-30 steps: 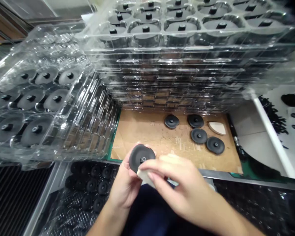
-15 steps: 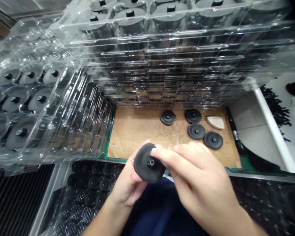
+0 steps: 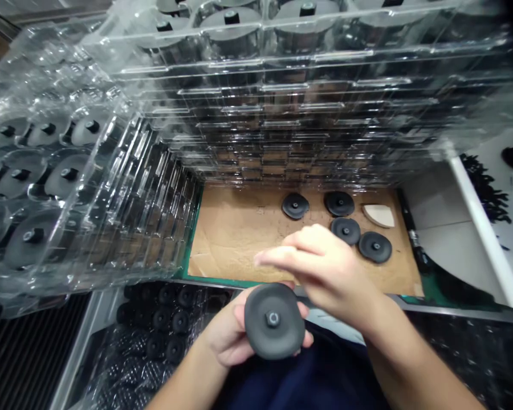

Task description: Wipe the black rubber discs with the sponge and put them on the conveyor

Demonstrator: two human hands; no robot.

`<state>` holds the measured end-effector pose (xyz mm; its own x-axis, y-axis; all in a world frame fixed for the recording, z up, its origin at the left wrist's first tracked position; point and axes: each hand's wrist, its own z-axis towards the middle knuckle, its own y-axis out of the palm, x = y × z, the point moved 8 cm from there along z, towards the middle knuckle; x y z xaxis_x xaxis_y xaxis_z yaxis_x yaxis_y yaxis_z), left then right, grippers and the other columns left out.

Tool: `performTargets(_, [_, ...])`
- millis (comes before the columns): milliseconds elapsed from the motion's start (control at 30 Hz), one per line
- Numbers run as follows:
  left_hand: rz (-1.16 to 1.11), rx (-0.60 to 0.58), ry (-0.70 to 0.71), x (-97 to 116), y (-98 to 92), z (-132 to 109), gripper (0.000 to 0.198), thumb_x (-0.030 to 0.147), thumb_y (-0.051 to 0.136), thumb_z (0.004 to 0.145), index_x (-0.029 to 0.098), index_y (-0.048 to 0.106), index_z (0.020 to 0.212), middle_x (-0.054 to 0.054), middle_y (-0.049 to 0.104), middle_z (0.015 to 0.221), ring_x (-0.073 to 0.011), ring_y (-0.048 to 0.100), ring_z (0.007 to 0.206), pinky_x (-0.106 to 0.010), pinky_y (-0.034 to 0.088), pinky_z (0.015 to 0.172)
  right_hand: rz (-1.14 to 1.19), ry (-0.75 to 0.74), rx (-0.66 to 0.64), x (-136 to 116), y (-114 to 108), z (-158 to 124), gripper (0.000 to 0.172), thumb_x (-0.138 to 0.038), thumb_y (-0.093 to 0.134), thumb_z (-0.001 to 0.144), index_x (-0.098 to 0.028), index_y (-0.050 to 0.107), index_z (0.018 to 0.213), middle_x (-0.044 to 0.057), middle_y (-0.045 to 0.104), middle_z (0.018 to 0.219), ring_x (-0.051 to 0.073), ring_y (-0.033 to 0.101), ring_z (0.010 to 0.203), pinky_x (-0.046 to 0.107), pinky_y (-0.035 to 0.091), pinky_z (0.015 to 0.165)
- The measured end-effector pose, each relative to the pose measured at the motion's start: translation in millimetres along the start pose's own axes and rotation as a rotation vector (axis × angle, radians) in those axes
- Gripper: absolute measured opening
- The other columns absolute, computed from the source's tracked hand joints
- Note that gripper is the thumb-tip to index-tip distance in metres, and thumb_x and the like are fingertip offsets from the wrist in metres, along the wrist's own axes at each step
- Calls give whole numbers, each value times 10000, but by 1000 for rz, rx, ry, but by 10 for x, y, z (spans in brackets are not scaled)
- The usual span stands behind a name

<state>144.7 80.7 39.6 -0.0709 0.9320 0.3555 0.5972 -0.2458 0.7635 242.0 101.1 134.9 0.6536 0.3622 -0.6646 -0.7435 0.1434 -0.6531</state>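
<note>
My left hand (image 3: 228, 333) grips a black rounded disc (image 3: 256, 336) from beneath and around its rim. A short hollow post rises from the middle of the disc's dished face, which is turned up toward me. Just above and beyond it hovers my right hand (image 3: 325, 267), apart from the disc, its fingers stretched out to the left and nothing visible in them. On the brown cardboard (image 3: 226, 233) behind my hands lie several like discs, among them one black disc (image 3: 295, 205) by itself and another black disc (image 3: 375, 246) nearer the right edge.
A pale wedge-shaped piece (image 3: 379, 216) lies at the cardboard's right. Tall stacks of clear plastic trays (image 3: 260, 91) wall off the back, and more clear trays (image 3: 128, 188) stand at left. A white panel (image 3: 479, 222) borders the right. Dark parts (image 3: 166, 319) fill trays below left.
My right hand has lifted off the disc and moved up and away. My left hand has brought the disc lower and slightly right, its face now turned more toward me.
</note>
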Motion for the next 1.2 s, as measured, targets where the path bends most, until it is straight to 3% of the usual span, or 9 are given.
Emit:
performTargets(133, [-166, -165, -18, 25, 72, -42, 430, 339, 801, 607, 218, 702, 1007, -55, 743, 879, -228, 716, 737, -275, 547, 611, -43, 323, 6, 493, 146, -261, 231, -205, 461, 940, -189, 670, 1038, 46, 674, 836, 160, 587, 772, 294, 452, 713])
performTargets(267, [-173, -141, -25, 45, 10, -53, 348, 245, 795, 634, 186, 710, 966, -53, 738, 884, -223, 714, 775, -279, 535, 685, 96, 436, -116, 561, 515, -606, 235, -214, 456, 930, -204, 673, 1019, 48, 692, 849, 166, 630, 797, 291, 505, 720])
performTargets(433, [-131, -110, 42, 117, -8, -48, 382, 231, 829, 591, 216, 717, 956, -46, 747, 852, -220, 716, 736, -268, 513, 645, 92, 455, -175, 502, 752, -809, 229, -195, 459, 895, -206, 682, 841, 43, 691, 794, 186, 643, 747, 313, 523, 677])
performTargets(600, [-96, -104, 67, 123, -30, -76, 394, 253, 813, 618, 193, 699, 990, -58, 737, 867, -225, 713, 746, -274, 505, 642, 70, 459, -163, 510, 723, -816, 254, -200, 442, 899, -221, 670, 1009, 73, 713, 938, 213, 657, 879, 364, 519, 785])
performTargets(667, [-97, -110, 84, 116, -35, -89, 392, 261, 797, 638, 184, 688, 1007, -62, 731, 876, -227, 709, 753, -276, 501, 644, 66, 454, -162, 496, 719, -817, 261, -192, 440, 897, -224, 666, 1024, 72, 712, 930, 206, 658, 855, 350, 520, 764])
performTargets(967, [-53, -137, 169, 128, 16, -113, 346, 246, 780, 661, 208, 710, 999, -41, 739, 904, -205, 708, 780, -268, 496, 712, 71, 436, -139, 427, 757, -865, 281, -194, 419, 905, -195, 552, 657, 32, 621, 699, 168, 593, 691, 280, 472, 639])
performTargets(1200, [15, -62, 207, 113, -7, -166, 517, 347, 862, 519, 234, 721, 1004, -36, 747, 909, -199, 697, 808, -287, 476, 805, 84, 424, -112, 418, 751, -906, 266, -244, 419, 927, -196, 590, 728, 30, 597, 694, 167, 562, 673, 276, 440, 632])
